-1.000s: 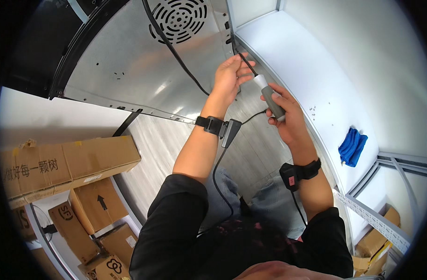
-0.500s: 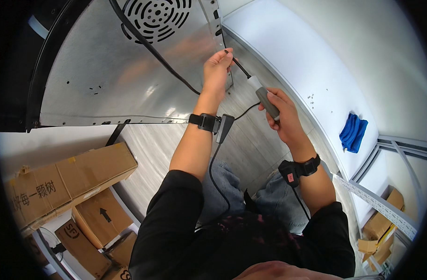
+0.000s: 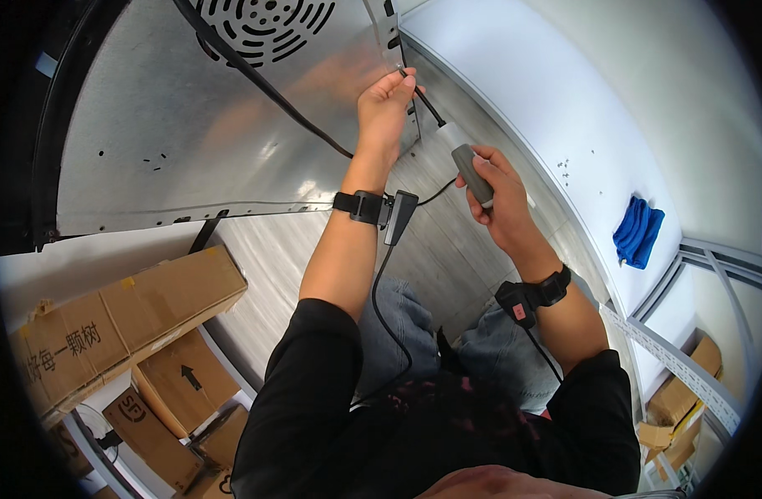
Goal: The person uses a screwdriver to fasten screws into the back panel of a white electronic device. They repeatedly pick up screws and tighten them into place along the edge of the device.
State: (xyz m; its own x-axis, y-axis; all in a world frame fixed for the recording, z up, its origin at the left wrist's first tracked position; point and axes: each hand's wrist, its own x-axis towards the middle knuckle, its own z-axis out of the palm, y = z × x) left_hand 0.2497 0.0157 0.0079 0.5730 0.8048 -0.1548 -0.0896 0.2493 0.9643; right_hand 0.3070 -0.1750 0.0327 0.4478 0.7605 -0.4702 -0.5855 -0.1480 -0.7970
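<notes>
The person's right hand (image 3: 491, 185) is wrapped around the grey handle of a screwdriver (image 3: 457, 151), its grip closed tight on the handle, so that the dark shaft runs up and to the left toward the top right edge of a metal panel (image 3: 165, 133). The left hand (image 3: 387, 106) is raised to the same spot, its fingertips pinched narrowly about the tip of the shaft, apparently to steady it against the panel's edge; whether a screw sits between the fingers is too small to tell. The panel is a bare, shiny sheet with a round vent grille (image 3: 264, 25) of slots near its top, and a black cable (image 3: 256, 83) slants across it from the upper left down toward the left wrist. Each wrist carries a black band (image 3: 356, 205) with a small device and a thin lead trailing down toward the body. To the right of the panel lies a long white surface (image 3: 514, 100), and on it, well apart from the hands, rests a folded blue cloth (image 3: 637, 231). At lower left several cardboard boxes (image 3: 115, 320) stand stacked on the floor; they are shut, so their contents cannot be seen. More boxes (image 3: 676, 399) show at the lower right beside a metal rail (image 3: 672, 362), equally closed as far as can be told.
</notes>
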